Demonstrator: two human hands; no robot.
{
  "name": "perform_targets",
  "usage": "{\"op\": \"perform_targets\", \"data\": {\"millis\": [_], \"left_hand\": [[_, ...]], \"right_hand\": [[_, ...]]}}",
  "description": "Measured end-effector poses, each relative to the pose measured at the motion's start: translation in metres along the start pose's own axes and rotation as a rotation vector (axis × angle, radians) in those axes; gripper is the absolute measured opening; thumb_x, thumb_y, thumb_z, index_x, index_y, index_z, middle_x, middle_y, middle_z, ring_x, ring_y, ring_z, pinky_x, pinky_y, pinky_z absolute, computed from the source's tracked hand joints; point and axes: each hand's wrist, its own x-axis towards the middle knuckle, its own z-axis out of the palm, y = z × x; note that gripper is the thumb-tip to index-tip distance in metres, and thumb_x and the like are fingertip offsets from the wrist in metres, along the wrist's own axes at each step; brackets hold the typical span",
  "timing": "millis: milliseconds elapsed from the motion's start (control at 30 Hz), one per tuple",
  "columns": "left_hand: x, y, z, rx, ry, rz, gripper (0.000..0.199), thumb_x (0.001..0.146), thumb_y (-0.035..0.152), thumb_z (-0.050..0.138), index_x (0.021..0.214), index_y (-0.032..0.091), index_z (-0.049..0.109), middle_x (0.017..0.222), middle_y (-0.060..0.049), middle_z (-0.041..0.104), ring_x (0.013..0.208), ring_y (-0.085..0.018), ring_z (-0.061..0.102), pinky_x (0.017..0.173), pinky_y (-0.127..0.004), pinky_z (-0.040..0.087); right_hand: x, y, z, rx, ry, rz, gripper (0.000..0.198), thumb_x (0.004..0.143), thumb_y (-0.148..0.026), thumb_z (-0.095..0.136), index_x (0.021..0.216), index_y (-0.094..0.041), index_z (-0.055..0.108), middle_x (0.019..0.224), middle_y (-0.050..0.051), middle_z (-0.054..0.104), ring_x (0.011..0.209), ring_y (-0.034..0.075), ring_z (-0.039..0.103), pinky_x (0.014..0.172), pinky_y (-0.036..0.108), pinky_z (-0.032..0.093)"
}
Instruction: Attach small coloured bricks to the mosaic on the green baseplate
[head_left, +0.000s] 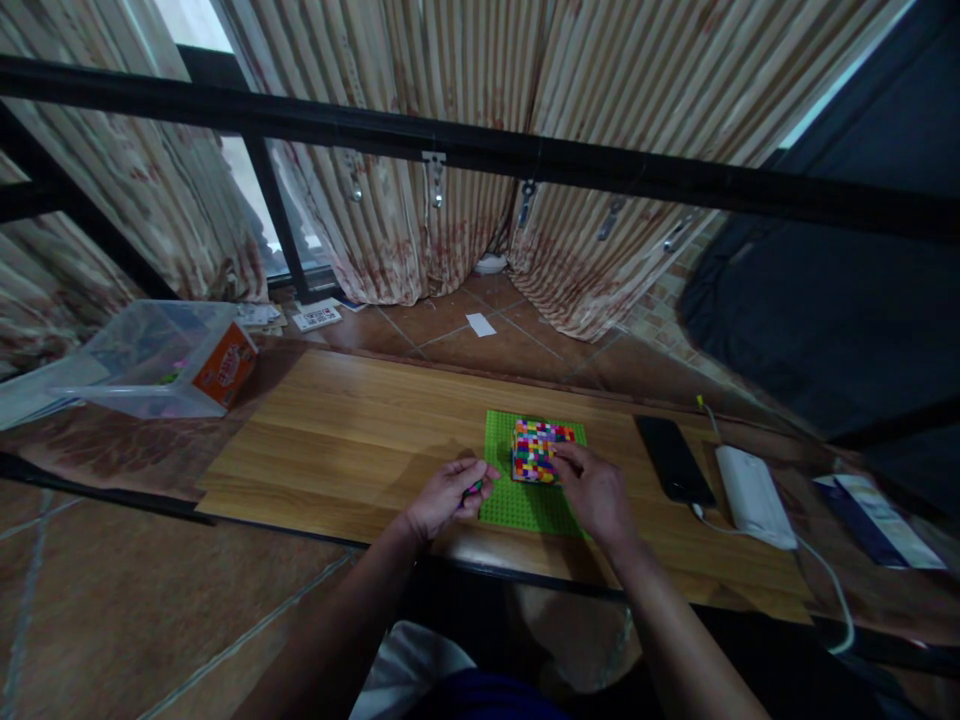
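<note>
A green studded baseplate [525, 500] lies on a low wooden board [337, 440]. On it stands a block built of many coloured small bricks [538, 447]. My right hand [596, 490] rests at the block's right front corner, fingers touching its top edge. My left hand [450, 495] sits at the baseplate's left edge, fingers curled around a small piece [474, 488] that shows green and pink between them.
A clear plastic box [150, 360] with an orange label sits at the board's far left. A black phone [673, 458] and a white power bank [754, 495] with a cable lie to the right. Curtains and a black rail stand behind.
</note>
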Motion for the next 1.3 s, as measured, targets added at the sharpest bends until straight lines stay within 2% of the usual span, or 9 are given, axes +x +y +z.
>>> {"op": "perform_targets", "data": {"millis": [267, 433, 633, 700, 800, 900, 1000, 1133, 1300], "left_hand": [[0.000, 0.000, 0.001, -0.010, 0.013, -0.012, 0.038, 0.074, 0.048, 0.065, 0.086, 0.012, 0.061, 0.061, 0.003, 0.048, 0.042, -0.001, 0.028, 0.038, -0.016, 0.013], [0.001, 0.000, -0.001, -0.035, 0.008, -0.023, 0.038, 0.075, 0.048, 0.064, 0.087, 0.012, 0.062, 0.063, 0.002, 0.049, 0.042, -0.001, 0.029, 0.038, -0.016, 0.015], [0.002, 0.000, -0.001, -0.087, 0.037, -0.035, 0.035, 0.078, 0.045, 0.063, 0.086, 0.012, 0.062, 0.065, 0.002, 0.050, 0.042, 0.000, 0.030, 0.036, -0.015, 0.015], [0.002, -0.001, 0.001, -0.150, 0.068, -0.030, 0.032, 0.077, 0.042, 0.064, 0.086, 0.011, 0.062, 0.065, 0.002, 0.050, 0.042, -0.001, 0.031, 0.036, -0.014, 0.015], [0.003, -0.002, 0.007, -0.397, 0.133, -0.053, 0.024, 0.079, 0.032, 0.064, 0.087, 0.010, 0.062, 0.064, 0.001, 0.050, 0.042, -0.001, 0.033, 0.034, -0.012, 0.016], [0.002, -0.003, 0.014, -0.620, 0.168, -0.073, 0.019, 0.085, 0.026, 0.055, 0.086, 0.008, 0.061, 0.065, 0.001, 0.049, 0.042, 0.000, 0.034, 0.034, -0.011, 0.020], [-0.001, -0.004, 0.021, -0.712, 0.176, -0.070, 0.024, 0.090, 0.025, 0.044, 0.084, 0.008, 0.060, 0.067, -0.001, 0.048, 0.045, -0.001, 0.039, 0.035, -0.010, 0.024], [-0.007, -0.005, 0.031, -0.805, 0.186, -0.070, 0.027, 0.092, 0.024, 0.039, 0.084, 0.007, 0.059, 0.071, -0.004, 0.052, 0.051, -0.003, 0.046, 0.038, -0.010, 0.033], [-0.015, -0.004, 0.047, -0.852, 0.203, -0.057, 0.027, 0.091, 0.023, 0.041, 0.085, 0.006, 0.061, 0.076, -0.008, 0.057, 0.063, -0.007, 0.057, 0.054, -0.014, 0.048]], "right_hand": [[0.008, -0.002, 0.003, 0.105, 0.051, 0.184, 0.026, 0.076, -0.033, 0.054, 0.089, -0.016, 0.069, 0.084, 0.009, 0.073, 0.075, 0.022, 0.068, 0.070, 0.034, 0.050], [0.014, -0.002, 0.003, 0.133, 0.059, 0.238, 0.026, 0.071, -0.032, 0.056, 0.088, -0.017, 0.069, 0.078, 0.007, 0.072, 0.070, 0.021, 0.067, 0.065, 0.032, 0.050], [0.022, 0.003, 0.003, 0.115, 0.002, 0.263, 0.028, 0.068, -0.031, 0.058, 0.090, -0.015, 0.068, 0.073, 0.006, 0.071, 0.064, 0.019, 0.065, 0.060, 0.029, 0.047], [0.024, 0.004, 0.004, 0.087, -0.002, 0.246, 0.026, 0.068, -0.029, 0.059, 0.088, -0.016, 0.068, 0.071, 0.005, 0.070, 0.062, 0.018, 0.064, 0.058, 0.028, 0.046], [0.026, 0.003, 0.006, 0.039, 0.014, 0.220, 0.022, 0.068, -0.027, 0.058, 0.084, -0.017, 0.068, 0.069, 0.004, 0.069, 0.059, 0.017, 0.062, 0.056, 0.027, 0.044], [0.027, 0.002, 0.007, 0.043, 0.034, 0.214, 0.019, 0.068, -0.025, 0.058, 0.082, -0.018, 0.068, 0.068, 0.003, 0.069, 0.058, 0.016, 0.061, 0.055, 0.026, 0.042], [0.026, 0.004, 0.008, 0.060, 0.057, 0.213, 0.018, 0.066, -0.026, 0.060, 0.080, -0.017, 0.067, 0.067, 0.004, 0.069, 0.058, 0.017, 0.061, 0.055, 0.026, 0.043], [0.026, 0.009, 0.010, 0.112, 0.070, 0.215, 0.017, 0.065, -0.028, 0.062, 0.076, -0.016, 0.067, 0.065, 0.005, 0.068, 0.057, 0.018, 0.061, 0.053, 0.027, 0.044], [0.023, 0.007, 0.009, 0.180, 0.109, 0.220, 0.019, 0.064, -0.033, 0.064, 0.072, -0.015, 0.066, 0.063, 0.006, 0.068, 0.056, 0.020, 0.062, 0.054, 0.030, 0.046]]}}
